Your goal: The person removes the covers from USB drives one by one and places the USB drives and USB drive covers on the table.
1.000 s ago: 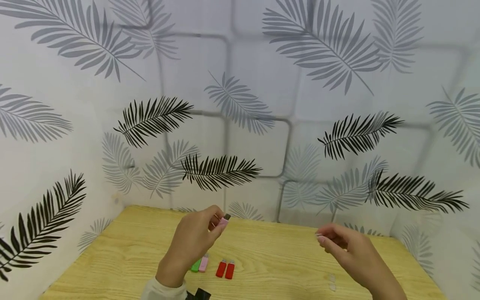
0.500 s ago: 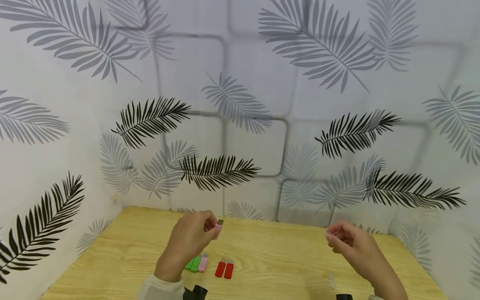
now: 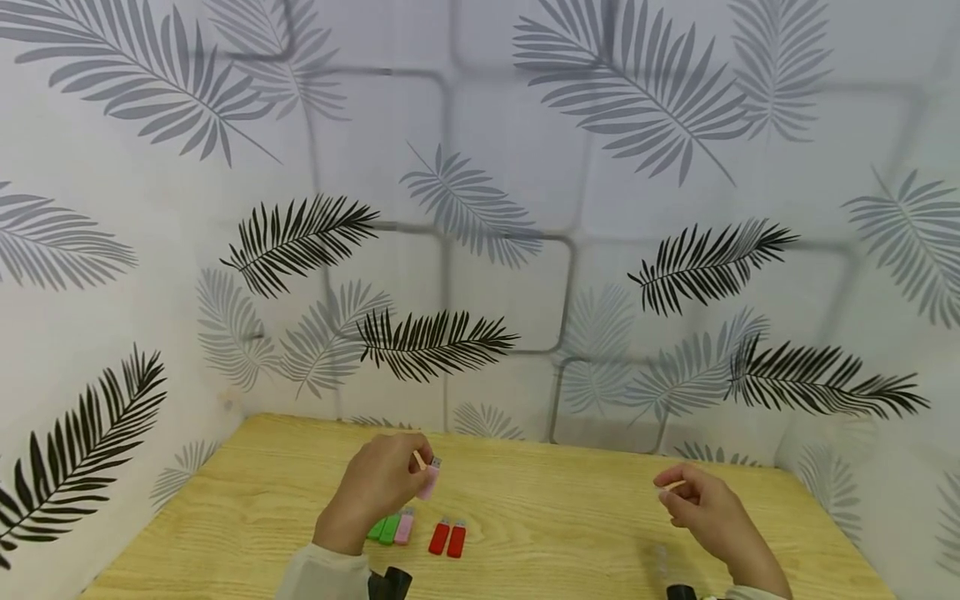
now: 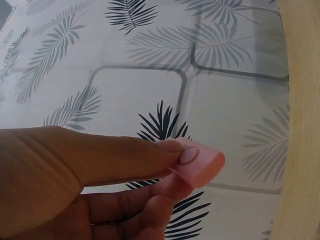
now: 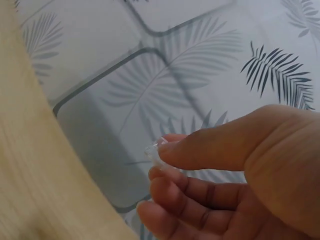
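Observation:
Between thumb and fingers, my left hand (image 3: 378, 482) pinches a pink USB flash drive (image 3: 431, 482), its metal plug pointing up in the head view. Close up in the left wrist view, the pink flash drive (image 4: 200, 164) shows a rounded end and a round mark; its plug is hidden behind the fingers. Far to the right, my right hand (image 3: 703, 504) is raised over the table. It pinches a small clear plastic cap (image 5: 156, 151) in its fingertips, best seen in the right wrist view.
Green flash drives (image 3: 389, 528) and a pink flash drive (image 3: 403, 528) lie beside my left wrist, partly hidden. Two red flash drives (image 3: 447, 539) lie right of them. Faint clear caps (image 3: 661, 560) lie near my right wrist. A leaf-patterned wall covering (image 3: 510, 392) borders the wooden table (image 3: 555, 517).
My left hand has come down and slightly left with the pink flash drive, which now stands more upright. My right hand has moved right and a little lower with the clear cap.

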